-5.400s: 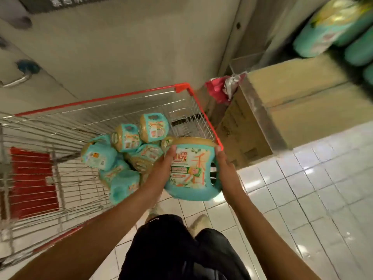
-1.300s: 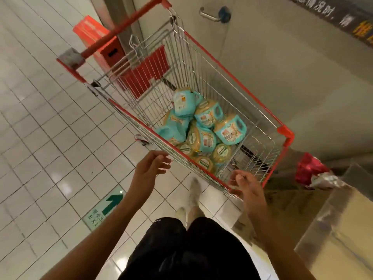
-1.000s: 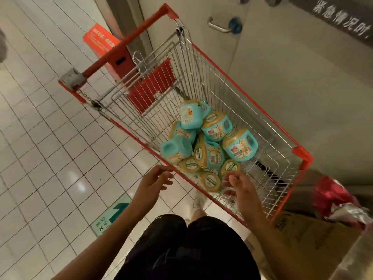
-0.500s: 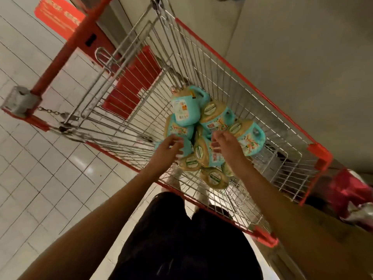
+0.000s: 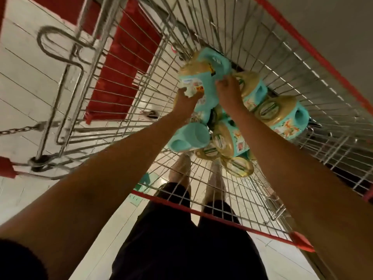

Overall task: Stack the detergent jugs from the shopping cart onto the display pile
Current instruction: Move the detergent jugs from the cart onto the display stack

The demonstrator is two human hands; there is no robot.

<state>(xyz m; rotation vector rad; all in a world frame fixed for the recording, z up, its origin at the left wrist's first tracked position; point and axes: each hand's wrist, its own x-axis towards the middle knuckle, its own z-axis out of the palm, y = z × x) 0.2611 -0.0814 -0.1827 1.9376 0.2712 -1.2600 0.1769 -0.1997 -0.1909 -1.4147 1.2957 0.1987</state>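
Several teal detergent jugs with beige tops lie heaped in the wire shopping cart [image 5: 252,35]. Both my arms reach down into the basket. My left hand [image 5: 186,98] grips the near left side of the topmost jug [image 5: 203,77], fingers curled onto its label. My right hand [image 5: 228,87] holds the same jug from its right side, fingers over its upper edge. Other jugs [image 5: 282,116] lie right of and below it. The display pile is out of view.
The cart's red rim [image 5: 222,217] runs just in front of my legs. Its red child-seat flap [image 5: 123,73] and wire handle frame stand at the left. White floor tiles lie at the left, a grey wall at the upper right.
I have leaned further over the cart. Both hands moved from hovering above the heap onto the topmost jug and closed round its sides.
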